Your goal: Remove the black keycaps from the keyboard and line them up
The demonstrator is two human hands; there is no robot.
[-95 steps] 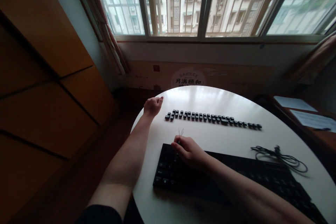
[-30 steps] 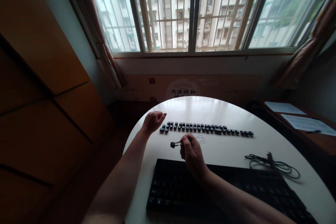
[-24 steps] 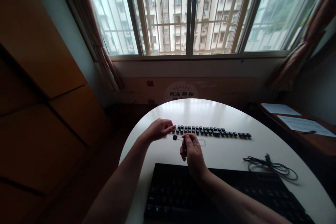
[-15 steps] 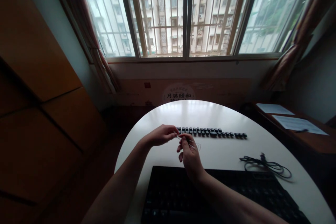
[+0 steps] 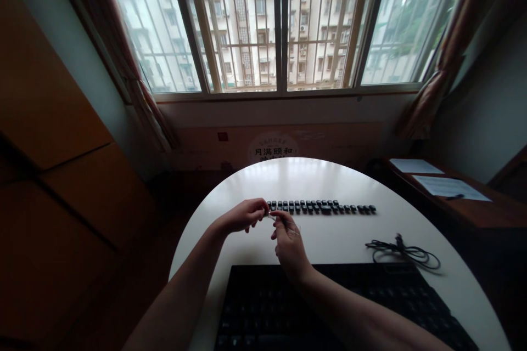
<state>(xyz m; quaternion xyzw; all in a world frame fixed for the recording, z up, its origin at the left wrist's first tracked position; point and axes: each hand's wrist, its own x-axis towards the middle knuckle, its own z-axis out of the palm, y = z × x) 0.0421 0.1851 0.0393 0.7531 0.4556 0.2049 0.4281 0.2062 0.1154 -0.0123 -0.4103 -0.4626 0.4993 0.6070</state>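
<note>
My right hand [image 5: 289, 240] is closed on a thin wire keycap puller [image 5: 297, 230], whose wire loops stick out past the fingers. The puller's other end points toward my left hand [image 5: 246, 215]. Thumb and index finger of that hand are pinched together at the tip of the puller, around something small that I cannot make out. Both hands are held above the table, fingertips almost touching. Just behind them, black keycaps [image 5: 325, 208] lie in two rows. Below my hands lies a large black keyboard [image 5: 354, 290], partly covered by my right forearm.
The round white table [image 5: 288, 175] carries everything. A coiled black cable [image 5: 405, 252] lies behind the keyboard's right end. To the right, a brown side table [image 5: 473, 216] bears paper sheets [image 5: 450, 187] and a pen [image 5: 455, 197]. A barred window [image 5: 282, 27] faces me.
The view has shifted slightly, so the table and hands appear further left. My hands stay close together; the wire puller has turned a little in my right hand.
</note>
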